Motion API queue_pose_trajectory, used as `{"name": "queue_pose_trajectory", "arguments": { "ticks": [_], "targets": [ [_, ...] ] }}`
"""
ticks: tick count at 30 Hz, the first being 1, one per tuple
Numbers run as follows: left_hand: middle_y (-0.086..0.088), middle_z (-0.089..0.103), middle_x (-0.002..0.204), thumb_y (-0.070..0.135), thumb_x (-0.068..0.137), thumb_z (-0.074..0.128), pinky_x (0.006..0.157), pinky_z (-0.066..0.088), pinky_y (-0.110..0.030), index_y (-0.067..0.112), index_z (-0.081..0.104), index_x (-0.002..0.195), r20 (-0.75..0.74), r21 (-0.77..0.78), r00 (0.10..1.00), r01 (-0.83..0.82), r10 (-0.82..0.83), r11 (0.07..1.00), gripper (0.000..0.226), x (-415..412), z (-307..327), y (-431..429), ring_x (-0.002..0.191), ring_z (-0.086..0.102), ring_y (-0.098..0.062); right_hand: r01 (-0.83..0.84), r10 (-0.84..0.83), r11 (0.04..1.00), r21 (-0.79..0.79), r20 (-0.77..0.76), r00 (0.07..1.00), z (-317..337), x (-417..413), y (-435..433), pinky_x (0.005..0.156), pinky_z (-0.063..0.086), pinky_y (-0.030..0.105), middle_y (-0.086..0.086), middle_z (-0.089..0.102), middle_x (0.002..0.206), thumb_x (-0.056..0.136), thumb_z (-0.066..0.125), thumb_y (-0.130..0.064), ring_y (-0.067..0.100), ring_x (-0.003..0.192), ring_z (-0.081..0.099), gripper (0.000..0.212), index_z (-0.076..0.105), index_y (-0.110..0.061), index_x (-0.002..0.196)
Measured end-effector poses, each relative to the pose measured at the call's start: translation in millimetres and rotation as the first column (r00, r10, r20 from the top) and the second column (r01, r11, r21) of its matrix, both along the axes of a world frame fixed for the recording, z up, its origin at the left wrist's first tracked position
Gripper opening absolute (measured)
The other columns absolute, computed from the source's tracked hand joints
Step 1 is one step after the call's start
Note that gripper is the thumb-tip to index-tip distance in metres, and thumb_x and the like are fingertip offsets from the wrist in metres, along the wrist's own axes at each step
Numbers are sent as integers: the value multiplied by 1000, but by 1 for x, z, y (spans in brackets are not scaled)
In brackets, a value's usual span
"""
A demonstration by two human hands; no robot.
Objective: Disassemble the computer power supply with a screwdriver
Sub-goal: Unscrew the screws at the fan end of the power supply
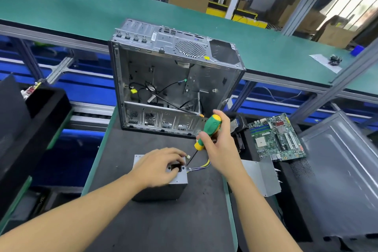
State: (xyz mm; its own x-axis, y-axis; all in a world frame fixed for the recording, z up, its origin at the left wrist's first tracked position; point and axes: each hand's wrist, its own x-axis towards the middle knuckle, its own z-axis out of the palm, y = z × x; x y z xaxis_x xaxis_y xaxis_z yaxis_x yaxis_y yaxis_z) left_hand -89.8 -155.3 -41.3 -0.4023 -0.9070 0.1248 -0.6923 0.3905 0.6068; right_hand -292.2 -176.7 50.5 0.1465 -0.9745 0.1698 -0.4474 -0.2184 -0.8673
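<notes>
Power supply (161,187), mid-mat beneath the flat-pressed left hand (158,166), could skid if the right hand (216,145), fisted on the screwdriver (206,132), lets the tip slip into the wires (201,165).

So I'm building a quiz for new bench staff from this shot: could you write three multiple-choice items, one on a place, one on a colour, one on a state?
1. Where does the green printed circuit board lie?
A. Right of the open grey metal computer case
B. Inside the case
C. Under the left hand

2. What colours is the screwdriver handle?
A. Red and black
B. Green and yellow
C. Blue and white

3. What is the left hand doing?
A. Hanging free
B. Holding a cable
C. Resting on the grey metal power supply box

Answers: 1 A, the board lies on the black surface to the case's right. 2 B, the handle in the right hand is green with yellow ends. 3 C, the palm lies on the box top while the screwdriver tip points at its corner.
</notes>
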Motion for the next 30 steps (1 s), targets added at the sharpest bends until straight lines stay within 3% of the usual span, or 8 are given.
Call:
{"name": "queue_pose_trajectory", "arguments": {
  "ticks": [5, 12, 22, 25, 30],
  "targets": [
    [38, 51, 129, 43, 82, 57, 92, 46, -21, 44, 68, 99, -2, 4, 1000, -16, 16, 1000, 20, -3, 3, 5, 115, 49, 15, -50, 48, 998, 26, 74, 996, -12, -6, -2, 73, 56, 58, 1, 67, 82, 89, 57, -38, 19, 72, 73, 54, 30, -50, 134],
    [46, 48, 126, 49, 74, 66, 91, 49, -24, 54, 69, 93, -52, 162, 993, -92, 101, 983, 20, -5, 6, 8, 111, 53, 15, -72, 68, 997, 27, 122, 990, -27, -12, -10, 74, 57, 57, -2, 69, 83, 88, 58, -39, 23, 74, 72, 54, 32, -49, 135],
    [39, 62, 114, 38, 74, 76, 89, 48, -20, 38, 77, 83, -133, 162, 971, -178, 200, 971, 9, -14, 4, 8, 99, 62, 9, -66, 62, 998, 18, 192, 980, -29, -15, -13, 69, 59, 55, -3, 69, 84, 88, 62, -37, 23, 77, 73, 50, 37, -46, 130],
    [37, 62, 115, 38, 77, 75, 92, 47, -21, 39, 77, 83, -133, 182, 974, -160, 185, 970, 6, -11, 5, 5, 102, 60, 11, -78, 76, 997, 4, 152, 985, -23, -13, -10, 70, 59, 54, -5, 69, 86, 89, 62, -35, 21, 77, 73, 50, 35, -46, 130],
    [37, 63, 112, 35, 80, 74, 87, 47, -18, 36, 78, 81, -140, 204, 973, -155, 186, 967, 4, -10, 3, -1, 95, 63, 8, -200, 197, 980, -21, -107, 975, -3, -6, -5, 72, 56, 51, -3, 68, 83, 91, 63, -31, 24, 72, 69, 56, 30, -58, 126]
  ]
}}
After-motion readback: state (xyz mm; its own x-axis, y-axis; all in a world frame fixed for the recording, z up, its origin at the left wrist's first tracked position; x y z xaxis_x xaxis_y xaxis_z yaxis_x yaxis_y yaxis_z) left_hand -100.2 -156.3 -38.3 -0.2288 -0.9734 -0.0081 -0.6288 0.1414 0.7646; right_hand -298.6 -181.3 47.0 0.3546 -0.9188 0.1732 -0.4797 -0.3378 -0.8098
